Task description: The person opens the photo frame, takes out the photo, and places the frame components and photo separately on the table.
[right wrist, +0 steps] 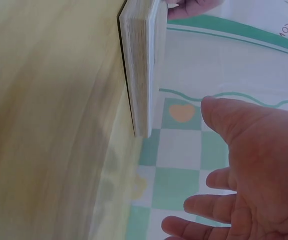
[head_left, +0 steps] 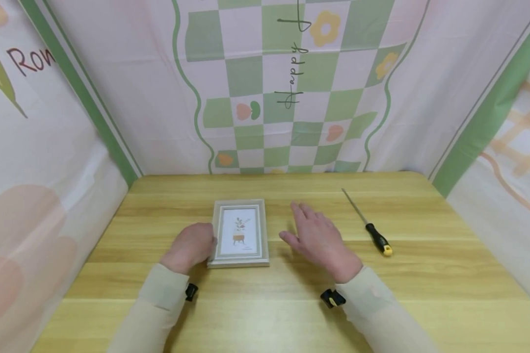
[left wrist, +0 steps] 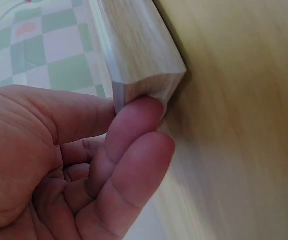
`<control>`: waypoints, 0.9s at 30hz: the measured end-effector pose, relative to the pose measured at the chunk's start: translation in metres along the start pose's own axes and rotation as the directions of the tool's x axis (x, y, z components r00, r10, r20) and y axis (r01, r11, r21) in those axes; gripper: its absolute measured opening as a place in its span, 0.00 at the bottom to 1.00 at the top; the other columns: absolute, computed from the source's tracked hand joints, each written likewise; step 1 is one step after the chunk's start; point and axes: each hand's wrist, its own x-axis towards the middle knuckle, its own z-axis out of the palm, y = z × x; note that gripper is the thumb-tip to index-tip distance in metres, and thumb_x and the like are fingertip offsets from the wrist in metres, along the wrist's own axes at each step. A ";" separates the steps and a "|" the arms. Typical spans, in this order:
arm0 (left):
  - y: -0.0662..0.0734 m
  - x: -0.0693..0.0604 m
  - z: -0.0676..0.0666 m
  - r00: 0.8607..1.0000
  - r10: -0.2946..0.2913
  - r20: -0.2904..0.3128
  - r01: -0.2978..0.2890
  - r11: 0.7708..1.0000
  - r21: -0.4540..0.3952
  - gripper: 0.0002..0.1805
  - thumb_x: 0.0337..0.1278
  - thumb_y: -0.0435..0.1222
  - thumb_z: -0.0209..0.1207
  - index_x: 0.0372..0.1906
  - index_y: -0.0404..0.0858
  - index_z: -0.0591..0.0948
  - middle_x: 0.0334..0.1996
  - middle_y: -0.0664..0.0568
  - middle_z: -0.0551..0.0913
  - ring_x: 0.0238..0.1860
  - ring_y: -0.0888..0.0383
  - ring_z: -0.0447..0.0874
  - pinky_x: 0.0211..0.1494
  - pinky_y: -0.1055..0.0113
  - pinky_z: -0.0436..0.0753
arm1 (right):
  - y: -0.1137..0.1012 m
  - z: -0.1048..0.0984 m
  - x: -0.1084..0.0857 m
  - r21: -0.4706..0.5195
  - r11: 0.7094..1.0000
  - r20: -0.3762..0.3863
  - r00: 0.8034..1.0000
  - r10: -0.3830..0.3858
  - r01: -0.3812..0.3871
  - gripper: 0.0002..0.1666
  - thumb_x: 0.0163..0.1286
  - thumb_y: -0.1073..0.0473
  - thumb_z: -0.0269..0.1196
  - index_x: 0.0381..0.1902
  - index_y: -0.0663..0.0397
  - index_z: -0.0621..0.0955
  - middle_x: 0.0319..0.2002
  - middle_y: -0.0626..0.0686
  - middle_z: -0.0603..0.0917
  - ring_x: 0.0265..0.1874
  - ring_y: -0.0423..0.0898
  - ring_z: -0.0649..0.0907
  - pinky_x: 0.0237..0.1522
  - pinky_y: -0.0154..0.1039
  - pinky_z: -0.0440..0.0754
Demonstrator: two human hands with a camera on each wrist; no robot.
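A picture frame [head_left: 239, 235] with a pale wooden border and a potted-plant print lies face up on the table. My left hand [head_left: 190, 245] grips its left side. In the left wrist view, the thumb is on the face of the frame [left wrist: 141, 45] and curled fingertips press against its side and underneath. My right hand [head_left: 319, 240] hovers to the right of the frame, apart from it, with fingers extended. The right wrist view shows that hand [right wrist: 264, 165] holding nothing, near the frame's side edge [right wrist: 141, 70].
A screwdriver [head_left: 373, 235] with a black and yellow handle lies on the wooden table [head_left: 256, 314] to the right of my right hand, its shaft pointing away. Patterned cloth [head_left: 278, 73] hangs behind the table and along both sides.
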 end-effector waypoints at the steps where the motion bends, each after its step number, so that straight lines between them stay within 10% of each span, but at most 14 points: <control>1: 0.001 0.000 0.001 1.000 0.002 -0.002 -0.002 1.000 -0.002 0.11 0.73 0.34 0.57 0.31 0.35 0.80 0.26 0.49 0.79 0.27 0.53 0.77 0.37 0.57 0.82 | -0.001 0.001 0.000 0.002 1.000 -0.003 1.000 -0.004 0.004 0.52 0.77 0.35 0.58 0.81 0.65 0.57 0.77 0.70 0.65 0.71 0.70 0.72 0.73 0.65 0.67; 14: 0.012 0.000 0.005 0.999 0.031 -0.034 -0.031 0.999 -0.016 0.12 0.71 0.33 0.59 0.28 0.37 0.80 0.28 0.48 0.82 0.29 0.53 0.77 0.42 0.54 0.85 | -0.012 0.008 0.003 0.004 1.000 0.087 0.996 0.025 -0.025 0.44 0.79 0.38 0.57 0.74 0.72 0.67 0.63 0.73 0.79 0.63 0.67 0.79 0.63 0.62 0.79; 27: 0.024 -0.001 0.008 1.000 0.027 -0.015 -0.027 0.999 -0.022 0.10 0.73 0.34 0.57 0.33 0.34 0.82 0.29 0.47 0.82 0.29 0.53 0.78 0.41 0.55 0.85 | -0.026 0.015 0.007 0.029 0.996 0.142 0.987 0.078 -0.083 0.18 0.77 0.53 0.58 0.32 0.62 0.79 0.25 0.54 0.77 0.26 0.49 0.77 0.35 0.50 0.83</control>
